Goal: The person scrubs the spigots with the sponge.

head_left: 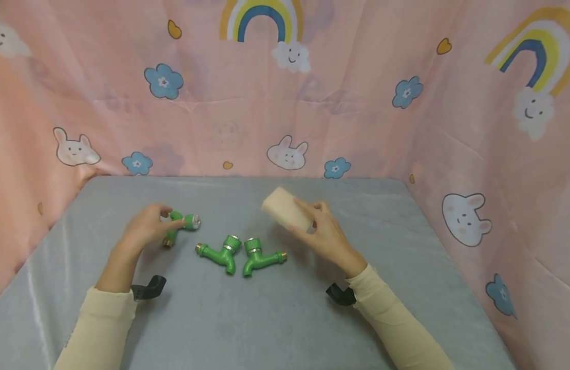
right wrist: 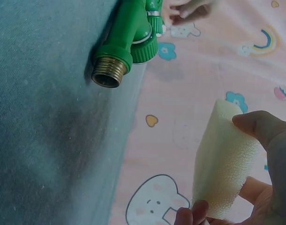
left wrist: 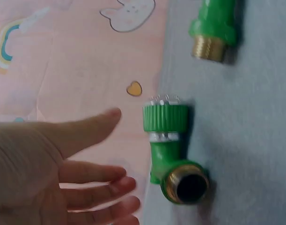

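A cream sponge block [head_left: 285, 208] is held above the table by my right hand [head_left: 330, 237], thumb and fingers pinching its opposite sides. Its porous surface shows in the right wrist view, where the sponge [right wrist: 224, 159] is tilted. My left hand [head_left: 145, 226] is at a green tap [head_left: 191, 221] with a ribbed knob and brass threaded end. In the left wrist view, thumb and fingers are spread and relaxed, beside the tap [left wrist: 166, 157] with a gap between. Two more green taps lie mid-table, one pointing left [head_left: 220, 255], the other pointing right [head_left: 262, 261].
A grey cloth covers the table [head_left: 285, 324]. Pink curtain [head_left: 229, 113] printed with rainbows, rabbits and flowers stands along the back and sides. A black strap end sticks out at the left wrist [head_left: 151, 289] and another at the right wrist [head_left: 340, 295].
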`<state>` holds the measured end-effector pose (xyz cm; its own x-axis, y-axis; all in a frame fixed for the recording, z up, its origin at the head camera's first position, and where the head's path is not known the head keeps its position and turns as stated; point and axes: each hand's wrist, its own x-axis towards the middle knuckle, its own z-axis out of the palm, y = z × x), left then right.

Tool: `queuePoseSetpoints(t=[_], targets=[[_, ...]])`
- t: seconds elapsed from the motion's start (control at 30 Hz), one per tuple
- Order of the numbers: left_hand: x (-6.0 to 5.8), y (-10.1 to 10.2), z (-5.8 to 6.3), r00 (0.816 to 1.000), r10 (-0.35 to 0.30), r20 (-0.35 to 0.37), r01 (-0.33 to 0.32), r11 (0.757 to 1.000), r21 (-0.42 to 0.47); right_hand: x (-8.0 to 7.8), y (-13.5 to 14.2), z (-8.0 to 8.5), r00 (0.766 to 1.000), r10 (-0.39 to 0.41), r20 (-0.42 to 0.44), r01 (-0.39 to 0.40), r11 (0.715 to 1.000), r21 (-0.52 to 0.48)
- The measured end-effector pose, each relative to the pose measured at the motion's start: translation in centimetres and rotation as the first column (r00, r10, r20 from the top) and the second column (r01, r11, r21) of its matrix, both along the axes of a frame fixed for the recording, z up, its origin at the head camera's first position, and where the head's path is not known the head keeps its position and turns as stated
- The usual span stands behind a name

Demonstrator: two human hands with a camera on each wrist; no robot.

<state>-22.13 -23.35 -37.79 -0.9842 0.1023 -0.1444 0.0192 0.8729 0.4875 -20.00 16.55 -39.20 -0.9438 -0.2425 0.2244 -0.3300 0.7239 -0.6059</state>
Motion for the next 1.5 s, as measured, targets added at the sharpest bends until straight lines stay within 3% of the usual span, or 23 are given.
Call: queuePoseSetpoints(t=[0.13, 0.23, 0.57, 0.73, 0.87, 0.97, 1.13, 1.23, 1.37, 1.43, 1.5], targets=[[0.2, -0.8, -0.4, 0.998, 0.049, 0.043, -0.044, 0.993, -0.108, 0.0, -0.1, 0.0, 1.0, -0.004, 0.001, 0.004, 1.0, -0.007], [0.2, -1.2, -1.1, 0.997, 0.044, 0.069, -0.035, 0.991, -0.126, 0.1, -0.1, 0.1, 1.0, -0.003, 0.008, 0.003, 1.0, -0.008], [-0.4, -1.1, -2.7, 0.997, 0.009, 0.074, -0.007, 0.999, -0.033, 0.4, -0.1, 0.2, 1.0, -0.008, 0.001, 0.008, 1.0, -0.009], [-0.4, -0.9, -2.6, 0.997, 0.019, 0.071, -0.02, 1.0, 0.014, 0.3, 0.0, 0.1, 1.0, -0.006, -0.005, 0.006, 1.0, -0.009], [-0.5, -0.3, -2.1, 0.998, -0.015, 0.054, 0.01, 0.995, 0.1, 0.4, -0.1, 0.2, 1.0, -0.004, -0.011, 0.004, 1.0, -0.012], [-0.5, 1.1, -1.6, 0.997, -0.047, 0.06, 0.032, 0.973, 0.23, 0.5, -0.3, 0.4, 0.999, 0.021, -0.042, -0.022, 1.0, -0.018], [0.4, 4.7, -0.4, 0.993, -0.102, 0.061, 0.066, 0.904, 0.423, 1.4, -1.2, 0.8, 0.979, 0.109, -0.171, -0.115, 0.993, -0.024], [1.2, 6.8, -0.2, 0.989, -0.138, 0.046, 0.1, 0.871, 0.481, 2.2, -1.9, 0.9, 0.943, 0.166, -0.288, -0.168, 0.986, 0.017], [2.1, 9.1, -0.4, 0.983, -0.179, 0.034, 0.136, 0.847, 0.514, 3.0, -2.9, 0.6, 0.877, 0.226, -0.424, -0.188, 0.973, 0.131], [2.4, 9.9, -0.5, 0.977, -0.207, 0.046, 0.146, 0.817, 0.558, 3.1, -3.1, 0.3, 0.865, 0.231, -0.445, -0.176, 0.971, 0.161], [2.6, 10.3, -0.6, 0.972, -0.227, 0.062, 0.147, 0.791, 0.593, 3.0, -3.1, 0.1, 0.873, 0.217, -0.438, -0.16, 0.973, 0.164]])
